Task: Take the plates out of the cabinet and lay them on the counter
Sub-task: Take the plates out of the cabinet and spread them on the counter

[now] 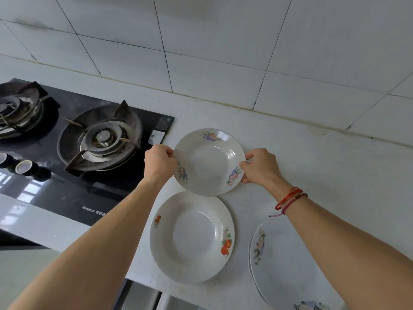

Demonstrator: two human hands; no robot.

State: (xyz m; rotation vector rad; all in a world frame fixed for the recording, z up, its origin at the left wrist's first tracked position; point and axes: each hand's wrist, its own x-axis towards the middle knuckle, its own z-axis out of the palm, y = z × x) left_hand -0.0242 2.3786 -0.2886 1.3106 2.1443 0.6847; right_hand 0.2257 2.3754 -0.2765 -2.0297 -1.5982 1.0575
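A white plate with purple flower prints point(209, 162) sits low over the pale counter point(312, 166), just right of the stove. My left hand point(159, 161) grips its left rim and my right hand point(260, 165) grips its right rim. Nearer to me lies a second white plate with orange fruit prints point(192, 237), flat on the counter. A third flowered plate point(283, 265) lies at the lower right, partly hidden under my right forearm. The cabinet is out of view.
A black glass gas stove point(73, 157) with two burners fills the left side, its knobs point(23, 167) at the front. A white tiled wall point(223, 41) rises behind the counter. The counter's front edge runs just below the fruit plate.
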